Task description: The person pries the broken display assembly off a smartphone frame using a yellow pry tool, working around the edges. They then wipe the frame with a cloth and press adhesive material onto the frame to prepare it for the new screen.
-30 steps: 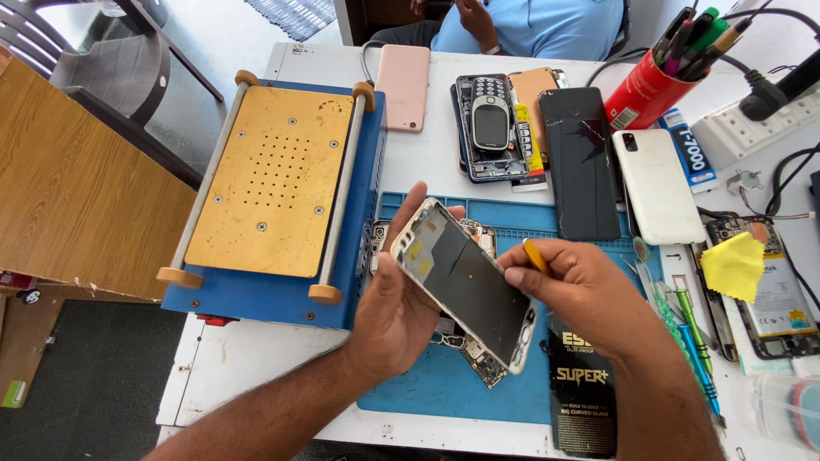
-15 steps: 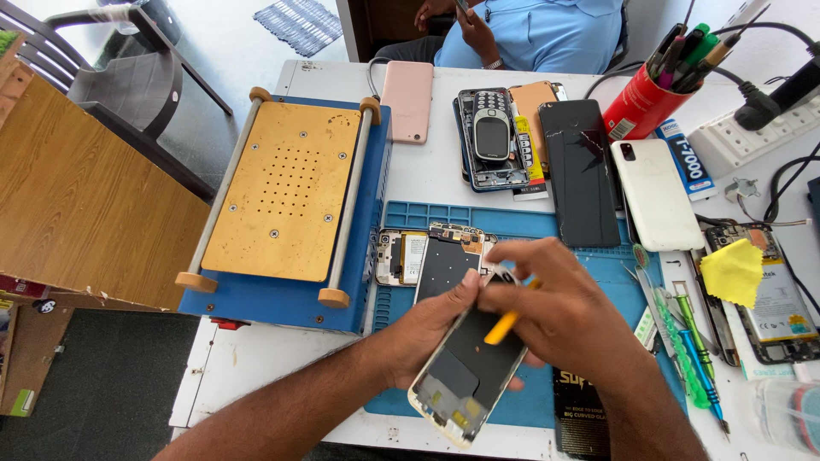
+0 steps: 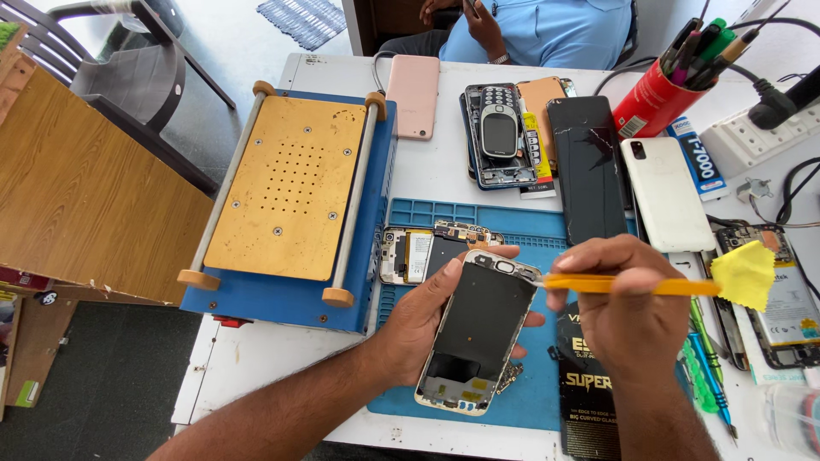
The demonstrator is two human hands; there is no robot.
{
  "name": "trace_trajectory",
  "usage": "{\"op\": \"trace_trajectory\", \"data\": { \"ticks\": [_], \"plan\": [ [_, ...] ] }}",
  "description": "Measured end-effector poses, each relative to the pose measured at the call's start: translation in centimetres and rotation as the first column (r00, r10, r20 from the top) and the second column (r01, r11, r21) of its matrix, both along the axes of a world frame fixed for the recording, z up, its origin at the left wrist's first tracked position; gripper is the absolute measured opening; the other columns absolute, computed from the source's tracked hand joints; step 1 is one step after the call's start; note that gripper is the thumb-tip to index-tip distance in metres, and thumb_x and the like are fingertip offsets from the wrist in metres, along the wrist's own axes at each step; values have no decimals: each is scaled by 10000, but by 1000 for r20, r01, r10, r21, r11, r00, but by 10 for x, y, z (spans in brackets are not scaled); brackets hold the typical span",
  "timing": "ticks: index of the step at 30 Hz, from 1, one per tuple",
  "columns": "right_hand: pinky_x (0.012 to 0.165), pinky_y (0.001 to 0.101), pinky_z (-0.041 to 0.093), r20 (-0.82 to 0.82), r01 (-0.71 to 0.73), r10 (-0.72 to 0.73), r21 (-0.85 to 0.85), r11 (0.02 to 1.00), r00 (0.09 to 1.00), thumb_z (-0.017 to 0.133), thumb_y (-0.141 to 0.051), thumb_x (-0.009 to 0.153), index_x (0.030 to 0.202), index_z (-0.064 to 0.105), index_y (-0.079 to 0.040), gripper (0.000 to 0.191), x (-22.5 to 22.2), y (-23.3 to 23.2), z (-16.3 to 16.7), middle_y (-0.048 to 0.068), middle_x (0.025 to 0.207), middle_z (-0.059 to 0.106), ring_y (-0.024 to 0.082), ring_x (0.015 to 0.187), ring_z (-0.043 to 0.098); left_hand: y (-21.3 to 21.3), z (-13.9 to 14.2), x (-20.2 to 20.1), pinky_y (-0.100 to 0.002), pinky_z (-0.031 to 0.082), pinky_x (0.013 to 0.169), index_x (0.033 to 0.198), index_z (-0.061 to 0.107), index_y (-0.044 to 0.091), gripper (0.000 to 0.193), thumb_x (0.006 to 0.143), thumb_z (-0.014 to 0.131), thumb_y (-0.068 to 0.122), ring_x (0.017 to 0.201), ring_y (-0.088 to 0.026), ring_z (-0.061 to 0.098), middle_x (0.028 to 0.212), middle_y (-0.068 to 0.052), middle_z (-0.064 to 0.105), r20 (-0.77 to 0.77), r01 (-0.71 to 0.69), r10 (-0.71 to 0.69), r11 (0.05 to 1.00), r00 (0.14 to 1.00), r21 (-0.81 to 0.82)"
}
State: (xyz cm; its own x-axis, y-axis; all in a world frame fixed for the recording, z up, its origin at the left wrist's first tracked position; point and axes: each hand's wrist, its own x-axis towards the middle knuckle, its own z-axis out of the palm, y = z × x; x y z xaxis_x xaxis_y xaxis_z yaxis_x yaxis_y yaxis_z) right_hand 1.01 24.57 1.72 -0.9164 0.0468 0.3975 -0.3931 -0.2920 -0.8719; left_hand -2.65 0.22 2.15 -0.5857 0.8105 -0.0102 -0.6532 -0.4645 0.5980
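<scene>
— What's in the left hand?

— A phone frame, lower centre of the picture. The fingers are wrapped around its left edge from beneath, fingertips curling over the top end, so the hand is clamped on it. The dark inner face is up, tilted a little, and it is held just above the blue mat.

— And the right hand?

— Right of centre, closed on a thin orange pry tool. The tool lies nearly level; its left tip touches the frame's upper right edge, and the other end sticks out toward the right, next to a yellow cloth.

— What lies under the frame?

— An opened phone with its boards showing, on the mat just above the left hand. A black packet lies on the mat's lower right, partly under the right wrist.

— Further up?

— A blue machine with a perforated orange plate fills the upper left of the table. Along the top edge: a pink phone, a small keypad phone resting on other parts, a cracked black phone and a white phone. A red cup full of tools stands at the upper right — a white power strip beside it.

— Anyone else?

— A person in a blue shirt sits at the top edge, only the torso and hands showing.
</scene>
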Motion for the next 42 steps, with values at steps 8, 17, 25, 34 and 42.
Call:
{"op": "trace_trajectory", "data": {
  "ticks": [8,17,25,34,42],
  "plan": [
    [837,287,652,25,154,-184,441,884,983,794,-6,853,1092,692,12,260,-3,-36,33,165,1125,735,179,1016,750,-2,-4,-1,-545,543,1087,1581,317,141,661,1092,201,571,1357,-344,548,1437,-228,505,-8,-35,34,998,999,-46],
    [684,290,652,132,156,-235,441,884,963,766,-15,875,1048,707,9,184,-4,-38,33,132,1046,741,150,886,747,0,-6,-2,-516,615,977,1536,301,155,500,1111,300,419,1323,-367,577,1445,-217,474,-94,-113,111,993,989,-18],
    [719,247,591,168,92,-244,616,783,955,788,-136,883,969,737,-31,145,-7,-30,33,57,889,772,102,826,732,6,-18,-3,-338,610,967,1274,501,76,284,1133,422,309,1210,-205,630,1443,-178,529,-195,-295,270,949,943,-112],
    [722,271,581,21,126,-211,742,658,977,799,-100,842,917,743,-45,108,-9,-39,37,50,872,774,122,806,736,7,-21,-6,-285,632,859,1183,540,72,260,1086,500,309,1099,-137,664,1368,-140,585,-195,-310,268,922,943,-233],
    [691,272,607,-32,144,-190,777,613,981,807,-105,830,907,747,-56,109,-12,-40,36,53,890,785,127,799,767,6,-17,-6,-268,628,800,1238,549,64,308,1099,481,331,1026,-121,673,1237,-145,603,-177,-298,258,919,950,-257]
  ]
}}
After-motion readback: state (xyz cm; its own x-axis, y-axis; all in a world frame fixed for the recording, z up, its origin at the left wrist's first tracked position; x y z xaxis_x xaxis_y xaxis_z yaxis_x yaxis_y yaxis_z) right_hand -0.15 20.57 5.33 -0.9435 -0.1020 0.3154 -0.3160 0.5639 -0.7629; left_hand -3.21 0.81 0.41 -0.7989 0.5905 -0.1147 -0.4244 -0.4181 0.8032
